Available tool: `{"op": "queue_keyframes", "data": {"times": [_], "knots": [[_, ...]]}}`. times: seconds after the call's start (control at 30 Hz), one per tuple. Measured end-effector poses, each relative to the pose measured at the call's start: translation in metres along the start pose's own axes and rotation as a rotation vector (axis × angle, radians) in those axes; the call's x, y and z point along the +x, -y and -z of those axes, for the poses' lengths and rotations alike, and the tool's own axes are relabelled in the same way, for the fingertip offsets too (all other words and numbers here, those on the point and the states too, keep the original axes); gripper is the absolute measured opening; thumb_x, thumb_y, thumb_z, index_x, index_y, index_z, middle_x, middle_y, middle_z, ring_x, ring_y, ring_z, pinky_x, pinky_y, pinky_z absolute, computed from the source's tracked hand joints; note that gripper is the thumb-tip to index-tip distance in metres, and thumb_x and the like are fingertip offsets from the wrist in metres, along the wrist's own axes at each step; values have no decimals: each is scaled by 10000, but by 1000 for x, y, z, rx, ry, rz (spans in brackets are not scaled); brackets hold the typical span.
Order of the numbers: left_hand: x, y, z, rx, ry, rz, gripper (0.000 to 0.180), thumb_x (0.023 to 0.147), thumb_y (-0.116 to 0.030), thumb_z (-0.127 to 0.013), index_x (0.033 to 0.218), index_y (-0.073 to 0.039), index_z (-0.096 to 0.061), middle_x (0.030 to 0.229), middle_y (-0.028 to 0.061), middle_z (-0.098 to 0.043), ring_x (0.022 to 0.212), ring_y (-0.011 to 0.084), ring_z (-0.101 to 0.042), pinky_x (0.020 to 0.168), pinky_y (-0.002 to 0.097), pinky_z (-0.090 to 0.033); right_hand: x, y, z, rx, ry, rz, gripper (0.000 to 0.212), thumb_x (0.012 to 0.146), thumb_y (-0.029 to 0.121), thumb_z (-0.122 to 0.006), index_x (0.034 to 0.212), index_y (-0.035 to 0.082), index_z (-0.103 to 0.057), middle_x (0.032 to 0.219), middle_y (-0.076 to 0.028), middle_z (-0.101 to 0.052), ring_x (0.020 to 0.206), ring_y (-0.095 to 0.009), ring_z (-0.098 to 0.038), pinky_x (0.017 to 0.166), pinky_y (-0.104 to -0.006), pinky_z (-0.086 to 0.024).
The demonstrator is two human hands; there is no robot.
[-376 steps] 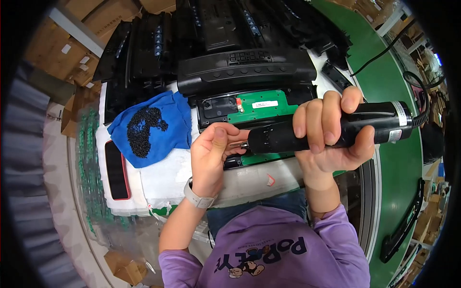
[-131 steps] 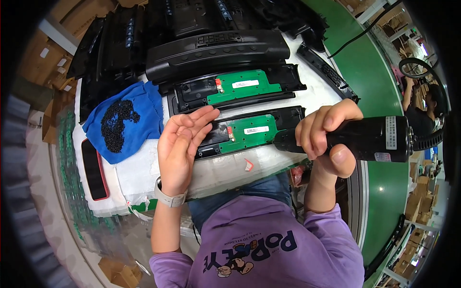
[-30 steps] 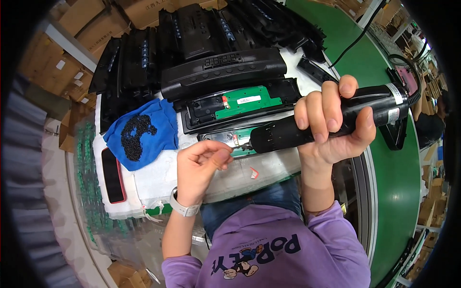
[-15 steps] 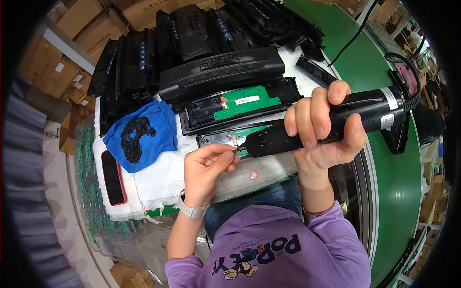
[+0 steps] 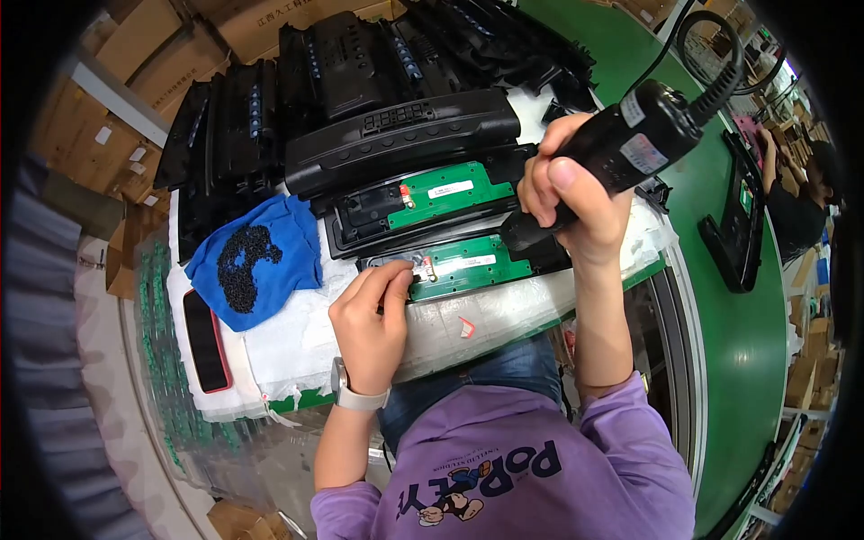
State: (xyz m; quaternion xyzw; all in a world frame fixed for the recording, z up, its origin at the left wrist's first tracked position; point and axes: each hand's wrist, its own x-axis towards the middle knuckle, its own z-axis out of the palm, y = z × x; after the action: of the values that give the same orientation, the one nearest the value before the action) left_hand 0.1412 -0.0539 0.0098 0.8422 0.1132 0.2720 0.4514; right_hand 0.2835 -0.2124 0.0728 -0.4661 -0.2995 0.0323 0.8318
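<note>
My right hand [image 5: 580,184] is wrapped around a black corded electric screwdriver [image 5: 621,144], raised at an angle. Its dark nose points down at the right part of a green circuit board [image 5: 477,261], and the bit's very tip is too dark to make out. That board lies in the nearest black plastic housing [image 5: 551,256]. Curled over the left end of this housing is my left hand [image 5: 373,310], thumb and fingers at its edge beside a small red-and-white connector [image 5: 427,267]. Just behind, a second black housing [image 5: 337,229] holds a similar board [image 5: 450,187].
Left of the housings, a blue cloth [image 5: 301,243] bears a heap of small black screws [image 5: 238,279]. A red-edged phone [image 5: 207,342] lies nearby. Several black casings [image 5: 333,67] are stacked behind. Beyond a green surface [image 5: 666,306] at right, another person [image 5: 805,193] works.
The screwdriver has swung from nearly level to pointing down at the board's right part. My left hand has left its tip and come down onto the near housing's left end.
</note>
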Motion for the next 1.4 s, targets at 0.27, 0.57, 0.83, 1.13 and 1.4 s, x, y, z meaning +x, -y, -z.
{"op": "queue_keyframes", "data": {"times": [0.27, 0.57, 0.83, 1.13, 1.4], "knots": [[4, 6, -4, -103, 45, 84, 87, 789, -12, -623, 873, 4, -641, 738, 94, -639, 597, 123, -582, 543, 239, -442, 3, -4, -7, -83, -5, -55, 156, 735, 76, -678, 793, -12, -562, 525, -13, -520, 425, -73, -479, 416, -198, -363], [6, 10, -4, -359, 182, 259, 102, 844, -10, -591, 941, 19, -592, 819, 32, -625, 721, 55, -557, 649, 174, -433, 3, -11, -14, -256, 100, -90, 238, 712, 146, -672, 783, 7, -494, 556, -44, -504, 423, -92, -461, 387, -212, -353], [5, 8, -1, -434, 184, 267, 117, 845, -7, -586, 953, 37, -582, 861, 79, -648, 740, 89, -589, 688, 199, -460, -1, -6, -14, -217, 119, -71, 233, 721, 119, -663, 836, 2, -497, 562, -46, -503, 414, -99, -449, 381, -215, -346], [-5, -16, 4, -692, 320, 262, 104, 827, 43, -588, 924, 58, -621, 857, 121, -667, 791, 152, -650, 732, 236, -505, -11, 7, 3, 552, 290, 117, 317, 888, 295, -508, 1066, 38, -459, 645, -26, -484, 488, -123, -472, 561, -311, -433], [-5, -12, 1, -697, 342, 331, 130, 786, 68, -628, 915, 63, -614, 863, 130, -667, 789, 160, -656, 723, 231, -515, -20, 6, 1, 553, 201, 116, 299, 868, 294, -514, 1022, 43, -462, 606, -25, -474, 442, -123, -452, 514, -313, -431]]}}
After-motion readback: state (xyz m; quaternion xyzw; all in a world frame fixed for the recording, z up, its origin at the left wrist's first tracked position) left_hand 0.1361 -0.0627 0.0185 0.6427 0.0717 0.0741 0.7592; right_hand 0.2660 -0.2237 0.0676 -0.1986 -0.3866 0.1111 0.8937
